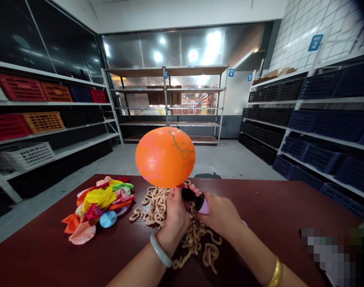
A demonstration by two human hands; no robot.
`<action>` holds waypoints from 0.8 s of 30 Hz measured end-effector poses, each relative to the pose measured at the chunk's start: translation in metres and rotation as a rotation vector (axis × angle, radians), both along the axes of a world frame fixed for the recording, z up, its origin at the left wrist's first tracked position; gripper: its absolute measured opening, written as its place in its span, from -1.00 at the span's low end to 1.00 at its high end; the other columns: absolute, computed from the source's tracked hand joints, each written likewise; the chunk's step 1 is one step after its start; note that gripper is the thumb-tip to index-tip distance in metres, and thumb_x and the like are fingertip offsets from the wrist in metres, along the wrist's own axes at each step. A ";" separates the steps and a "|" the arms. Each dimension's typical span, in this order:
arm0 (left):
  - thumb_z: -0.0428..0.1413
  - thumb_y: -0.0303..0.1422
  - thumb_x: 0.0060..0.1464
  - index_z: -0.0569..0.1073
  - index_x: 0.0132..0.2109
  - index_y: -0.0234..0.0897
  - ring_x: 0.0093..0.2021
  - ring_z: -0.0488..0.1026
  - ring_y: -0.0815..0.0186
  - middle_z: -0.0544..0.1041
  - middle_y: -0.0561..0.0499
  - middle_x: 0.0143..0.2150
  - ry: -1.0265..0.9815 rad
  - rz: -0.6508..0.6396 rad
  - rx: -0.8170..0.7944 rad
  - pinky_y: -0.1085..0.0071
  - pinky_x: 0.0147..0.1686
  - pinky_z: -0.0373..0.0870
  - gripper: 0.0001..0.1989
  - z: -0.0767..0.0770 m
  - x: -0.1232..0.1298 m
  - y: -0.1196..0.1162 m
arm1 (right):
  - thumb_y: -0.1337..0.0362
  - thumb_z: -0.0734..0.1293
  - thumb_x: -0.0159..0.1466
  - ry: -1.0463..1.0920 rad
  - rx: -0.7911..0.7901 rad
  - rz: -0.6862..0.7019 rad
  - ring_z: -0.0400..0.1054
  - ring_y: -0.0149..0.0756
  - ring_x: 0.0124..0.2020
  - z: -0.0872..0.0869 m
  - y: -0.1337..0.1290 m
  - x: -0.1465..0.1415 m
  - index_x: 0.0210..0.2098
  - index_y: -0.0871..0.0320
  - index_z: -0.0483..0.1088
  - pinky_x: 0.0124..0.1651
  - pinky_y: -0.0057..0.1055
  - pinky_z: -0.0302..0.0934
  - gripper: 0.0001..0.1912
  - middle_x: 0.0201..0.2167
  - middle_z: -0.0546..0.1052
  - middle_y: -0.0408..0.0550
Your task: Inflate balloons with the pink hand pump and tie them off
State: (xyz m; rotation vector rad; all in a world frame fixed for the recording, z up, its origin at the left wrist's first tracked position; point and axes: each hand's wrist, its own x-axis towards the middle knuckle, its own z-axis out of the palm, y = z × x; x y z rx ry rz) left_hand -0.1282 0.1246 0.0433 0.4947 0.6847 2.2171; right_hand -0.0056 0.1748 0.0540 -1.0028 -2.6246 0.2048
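Note:
An inflated orange balloon (pixel 165 157) with printed cartoon outlines stands over the table in front of me. My left hand (pixel 177 211) is closed around its neck, where it meets the black end of a hand balloon pump (pixel 203 205). The pump has a light purple body, mostly covered by my right hand (pixel 219 215), which grips it from the right. Fingers hide the join of neck and nozzle. Beneath both hands lies a pile of beige, curled, cord-like pieces (pixel 158 205). Several uninflated balloons (pixel 99 199) in mixed colours are heaped to the left.
The dark red table (pixel 254 239) spans the foreground. A blurred-out object (pixel 328 255) lies at its right edge. Shelves with red, orange and white crates (pixel 29 155) stand left, and dark blue crates (pixel 310 155) fill the right shelves. A bare rack (pixel 167 99) stands at the back.

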 end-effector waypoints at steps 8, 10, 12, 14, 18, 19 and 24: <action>0.33 -0.34 -0.16 0.50 -0.24 -0.35 -0.20 0.53 0.15 0.58 -0.14 -0.23 0.021 0.026 -0.038 0.25 -0.20 0.45 -0.70 0.003 -0.021 -0.001 | -0.05 0.28 0.18 -0.035 0.030 -0.058 0.48 -0.13 -0.31 0.004 0.006 0.002 -0.22 0.07 0.31 -0.37 -0.37 0.07 -0.65 -0.34 0.56 -0.03; 0.32 -0.33 -0.13 0.49 -0.27 -0.35 -0.23 0.53 0.16 0.58 -0.14 -0.27 0.022 0.030 0.002 0.20 -0.18 0.46 -0.74 0.004 -0.020 -0.001 | -0.04 0.29 0.17 -0.037 0.018 -0.058 0.48 -0.12 -0.31 0.002 0.005 0.001 -0.21 0.07 0.31 -0.37 -0.37 0.06 -0.66 -0.34 0.56 -0.04; 0.29 -0.33 -0.08 0.46 -0.32 -0.35 -0.27 0.53 0.17 0.57 -0.13 -0.31 0.027 0.018 0.044 0.17 -0.17 0.45 -0.79 0.005 -0.021 -0.001 | -0.03 0.29 0.16 -0.032 0.005 -0.053 0.48 -0.12 -0.30 0.000 0.005 0.000 -0.21 0.06 0.31 -0.37 -0.37 0.06 -0.66 -0.34 0.56 -0.05; 0.27 -0.36 -0.04 0.44 -0.36 -0.36 -0.32 0.52 0.20 0.55 -0.12 -0.35 0.005 0.034 0.049 0.18 -0.19 0.46 -0.82 0.007 -0.029 -0.001 | -0.03 0.29 0.16 -0.031 -0.008 -0.043 0.47 -0.11 -0.30 -0.002 0.007 0.000 -0.22 0.07 0.31 -0.37 -0.37 0.05 -0.66 -0.34 0.56 -0.04; 0.18 -0.44 0.04 0.38 -0.42 -0.34 -0.39 0.46 0.28 0.45 -0.03 -0.46 -0.085 0.128 0.033 0.29 -0.26 0.45 -0.87 0.016 -0.062 -0.005 | -0.02 0.30 0.14 -0.070 -0.028 -0.016 0.47 -0.09 -0.30 -0.006 0.015 0.001 -0.20 0.06 0.33 -0.37 -0.36 0.03 -0.65 -0.34 0.57 -0.03; 0.15 -0.46 0.06 0.37 -0.43 -0.33 -0.40 0.44 0.30 0.41 0.00 -0.48 -0.100 0.141 0.040 0.31 -0.27 0.45 -0.86 0.019 -0.071 -0.007 | -0.02 0.30 0.13 -0.078 -0.024 -0.011 0.47 -0.08 -0.30 -0.006 0.018 0.002 -0.20 0.06 0.33 -0.37 -0.36 0.02 -0.65 -0.34 0.57 -0.03; 0.08 -0.50 0.10 0.32 -0.44 -0.30 -0.45 0.39 0.36 0.33 0.06 -0.50 -0.112 0.197 0.097 0.34 -0.27 0.44 -0.84 0.030 -0.100 -0.016 | -0.07 0.31 0.13 -0.084 0.026 0.004 0.47 -0.07 -0.29 -0.008 0.030 0.008 -0.22 0.06 0.32 -0.36 -0.35 0.02 -0.63 -0.34 0.57 -0.04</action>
